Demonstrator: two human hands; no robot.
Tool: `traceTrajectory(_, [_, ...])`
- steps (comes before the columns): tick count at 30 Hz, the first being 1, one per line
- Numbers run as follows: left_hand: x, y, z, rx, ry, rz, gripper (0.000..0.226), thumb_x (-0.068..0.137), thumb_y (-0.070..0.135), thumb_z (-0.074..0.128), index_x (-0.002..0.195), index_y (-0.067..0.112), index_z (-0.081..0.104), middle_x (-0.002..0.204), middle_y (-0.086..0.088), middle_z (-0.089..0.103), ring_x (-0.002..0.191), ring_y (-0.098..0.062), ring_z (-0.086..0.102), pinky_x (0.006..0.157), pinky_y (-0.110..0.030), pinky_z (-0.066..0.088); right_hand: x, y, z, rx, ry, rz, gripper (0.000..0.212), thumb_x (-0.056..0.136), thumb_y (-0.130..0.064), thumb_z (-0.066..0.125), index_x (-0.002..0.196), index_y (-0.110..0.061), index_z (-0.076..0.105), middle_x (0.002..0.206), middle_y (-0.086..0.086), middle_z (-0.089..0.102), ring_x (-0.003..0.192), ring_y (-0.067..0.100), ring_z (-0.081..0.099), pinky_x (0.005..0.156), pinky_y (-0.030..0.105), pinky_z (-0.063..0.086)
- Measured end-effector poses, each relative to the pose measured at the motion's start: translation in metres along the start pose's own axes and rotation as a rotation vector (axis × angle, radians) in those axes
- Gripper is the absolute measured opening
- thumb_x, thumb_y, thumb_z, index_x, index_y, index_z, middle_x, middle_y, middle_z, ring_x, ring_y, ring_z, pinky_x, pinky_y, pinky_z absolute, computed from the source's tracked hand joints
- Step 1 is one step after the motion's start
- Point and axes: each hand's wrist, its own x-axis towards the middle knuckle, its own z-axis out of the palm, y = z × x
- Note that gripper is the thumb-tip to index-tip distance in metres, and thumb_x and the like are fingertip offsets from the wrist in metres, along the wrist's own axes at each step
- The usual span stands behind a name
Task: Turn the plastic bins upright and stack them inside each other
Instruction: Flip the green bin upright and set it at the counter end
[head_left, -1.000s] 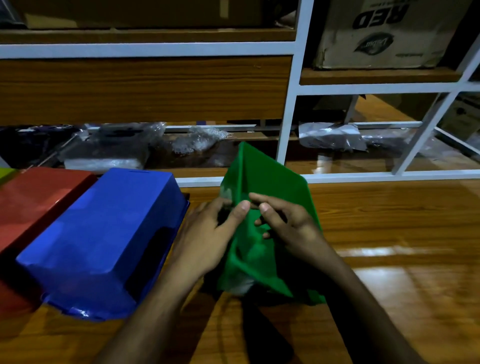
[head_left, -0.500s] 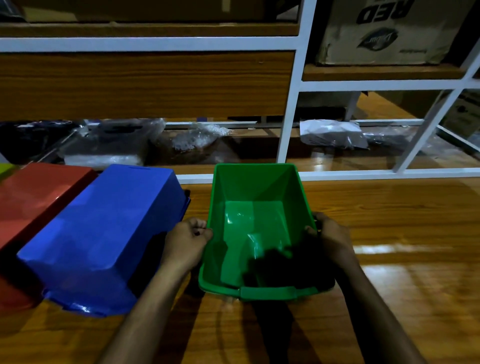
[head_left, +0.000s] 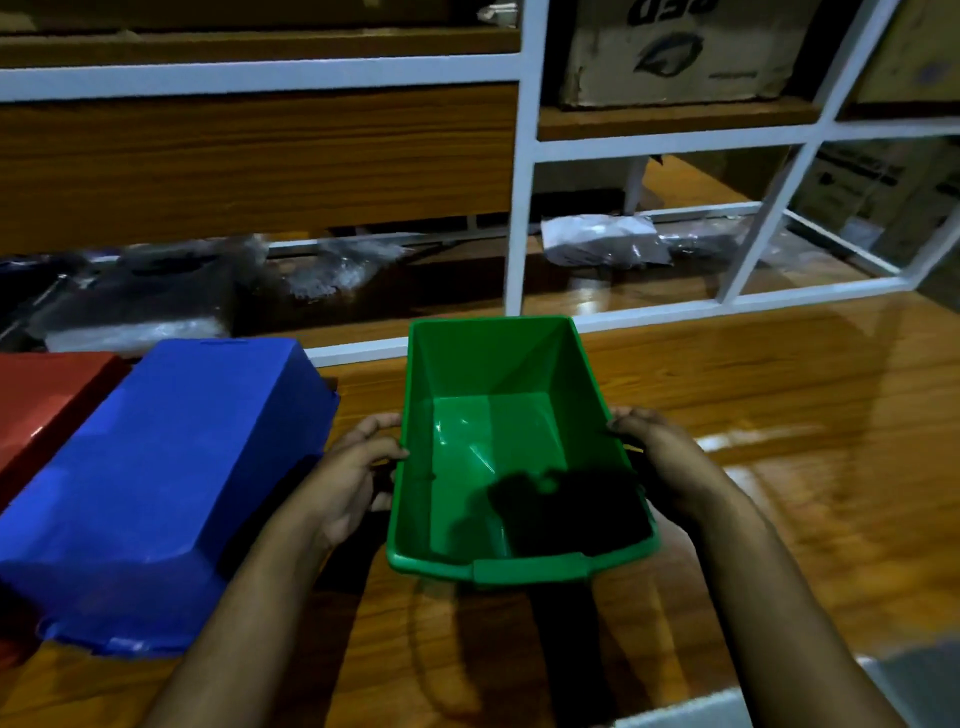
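Two overturned bins, blue bin (head_left: 161, 488) and red bin (head_left: 41, 400), flank the upright green bin (head_left: 498, 415).

We've got one view only, head cam, wide-angle, worn on the person's head, so no 2nd view and no shared part of the scene. It looks fwd and down over a wooden tabletop (head_left: 779, 467), tilted enough that both forearms come in from the bottom edge. It sits close: left hand (head_left: 353, 467) and right hand (head_left: 660, 452) fill the lower middle w/ the green bin (head_left: 498, 364) between them, dead centre. Blue bin (head_left: 171, 457) and red bin (head_left: 41, 400) fall to the left edge, partly cropped. Facing a white-framed shelf unit (head_left: 519, 208) across the far side; its straight bars bow near the frame edges from the lens. Cardboard box (head_left: 670, 52) is cut off at the top
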Motion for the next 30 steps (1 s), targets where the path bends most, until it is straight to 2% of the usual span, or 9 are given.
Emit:
traceTrajectory(1, [0.002,0.0,0.002,-0.011,-0.025,0.005,0.041,0.087,0.003,0.051,0.125,0.019,0.057,0.117,-0.016,0.064,0.095,-0.029,0.063,0.071,-0.042,0.053,-0.007,0.001,-0.004,0.046,-0.008,0.011,0.03,0.081,-0.017,0.055,0.109,-0.009,0.059,0.097,0.015,0.062,0.071,0.025,0.06,0.054,0.026,0.04])
traceTrajectory(3, [0.008,0.001,0.013,0.009,-0.091,0.007,0.04,0.086,0.003,0.051,0.123,0.017,0.059,0.116,-0.016,0.066,0.096,-0.028,0.062,0.071,-0.041,0.052,-0.021,0.008,-0.023,0.134,0.01,0.007,0.023,0.086,-0.011,0.052,0.109,-0.013,0.055,0.085,0.012,0.056,0.054,0.015,0.052,0.037,0.018,0.036])
traceTrajectory(5, [0.015,0.002,0.029,0.054,-0.165,0.005,0.043,0.079,0.007,0.058,0.121,0.018,0.06,0.113,-0.014,0.066,0.095,-0.028,0.061,0.07,-0.04,0.051,-0.04,0.017,-0.044,0.202,0.046,0.003,0.018,0.092,-0.006,0.047,0.105,-0.014,0.056,0.08,0.008,0.056,0.055,0.014,0.051,0.034,0.017,0.04])
traceTrajectory(9, [0.022,0.002,0.076,0.107,-0.309,0.0,0.049,0.069,0.014,0.061,0.118,0.017,0.062,0.107,-0.015,0.068,0.09,-0.03,0.057,0.068,-0.037,0.044,-0.084,0.037,-0.087,0.31,0.179,-0.032,0.02,0.091,-0.003,0.048,0.088,-0.017,0.061,0.074,0.004,0.064,0.053,0.012,0.058,0.04,0.02,0.049])
traceTrajectory(12, [0.025,0.0,0.129,0.171,-0.393,0.009,0.041,0.072,0.009,0.059,0.111,0.017,0.065,0.098,-0.011,0.07,0.084,-0.026,0.058,0.068,-0.035,0.041,-0.121,0.052,-0.123,0.398,0.29,-0.094,0.022,0.09,-0.001,0.048,0.087,-0.017,0.064,0.075,0.004,0.065,0.059,0.012,0.06,0.047,0.023,0.054])
traceTrajectory(15, [0.03,-0.009,0.197,0.232,-0.526,0.004,0.045,0.068,0.013,0.06,0.112,0.017,0.065,0.099,-0.01,0.07,0.089,-0.027,0.06,0.075,-0.037,0.043,-0.164,0.068,-0.168,0.431,0.425,-0.143,0.02,0.091,-0.003,0.049,0.089,-0.017,0.064,0.08,0.005,0.066,0.068,0.016,0.06,0.057,0.027,0.054])
traceTrajectory(18, [0.029,-0.021,0.272,0.267,-0.681,-0.014,0.051,0.07,0.014,0.059,0.121,0.013,0.06,0.103,-0.009,0.069,0.088,-0.023,0.062,0.067,-0.033,0.049,-0.207,0.081,-0.218,0.452,0.551,-0.172,0.017,0.09,-0.006,0.051,0.092,-0.018,0.062,0.086,0.006,0.066,0.072,0.019,0.058,0.061,0.029,0.052])
traceTrajectory(24, [0.008,-0.059,0.436,0.31,-0.878,-0.064,0.048,0.07,0.009,0.059,0.118,0.013,0.06,0.102,-0.017,0.056,0.072,-0.02,0.051,0.051,-0.024,0.048,-0.286,0.099,-0.329,0.474,0.803,-0.234,0.021,0.079,-0.015,0.06,0.098,-0.019,0.065,0.095,0.009,0.066,0.081,0.024,0.055,0.068,0.035,0.042])
traceTrajectory(30, [-0.007,-0.092,0.563,0.309,-0.95,-0.077,0.037,0.085,-0.003,0.048,0.112,0.016,0.062,0.092,-0.014,0.055,0.065,-0.017,0.043,0.043,-0.019,0.033,-0.335,0.102,-0.424,0.467,0.945,-0.234,0.017,0.076,-0.017,0.059,0.092,-0.02,0.066,0.089,0.01,0.067,0.08,0.029,0.055,0.071,0.038,0.041])
